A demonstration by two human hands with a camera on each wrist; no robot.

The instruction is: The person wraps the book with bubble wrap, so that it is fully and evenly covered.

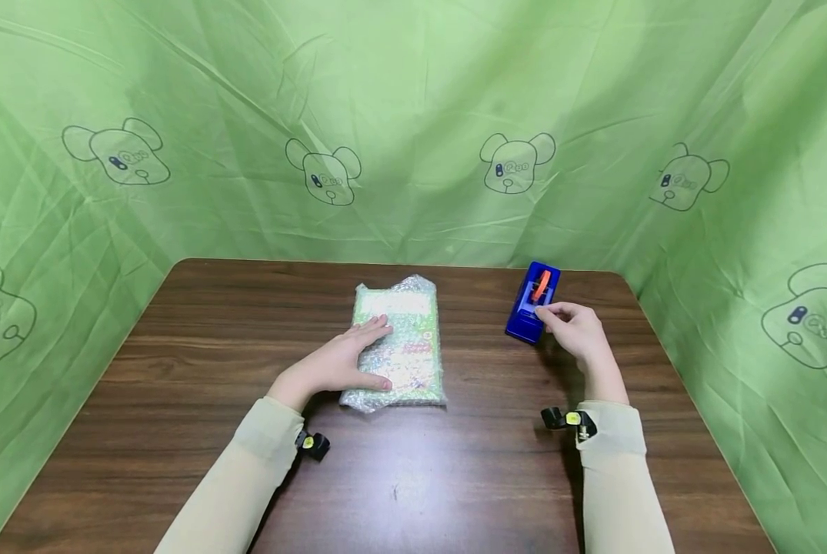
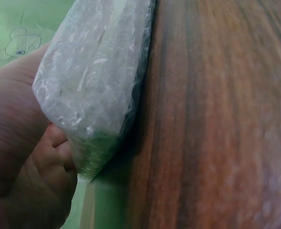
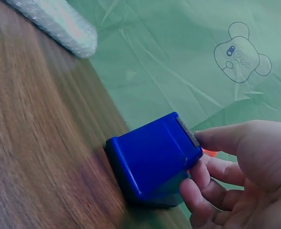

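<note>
My left hand [image 1: 337, 363] lies over the left side of a flat, bubble-wrapped package [image 1: 413, 350], fingers and thumb spread across its top. In the left wrist view, the package's bubble wrap [image 2: 92, 71] bulges along the near edge. On the right stands a blue tape dispenser [image 1: 525, 326] with an orange-cored tape roll [image 1: 541, 285]. My right hand [image 1: 581, 332] is at the dispenser's front end, thumb and fingers pinching at the serrated cutter [image 3: 188, 131]. The clear tape between the fingertips hardly shows.
Both things are on a dark wood-grain table [image 1: 233, 338]. Green cloth [image 1: 413, 92] printed with bear-head outlines hangs behind the table and along both sides. Wrist cameras [image 1: 314, 445] are strapped at both sleeve cuffs.
</note>
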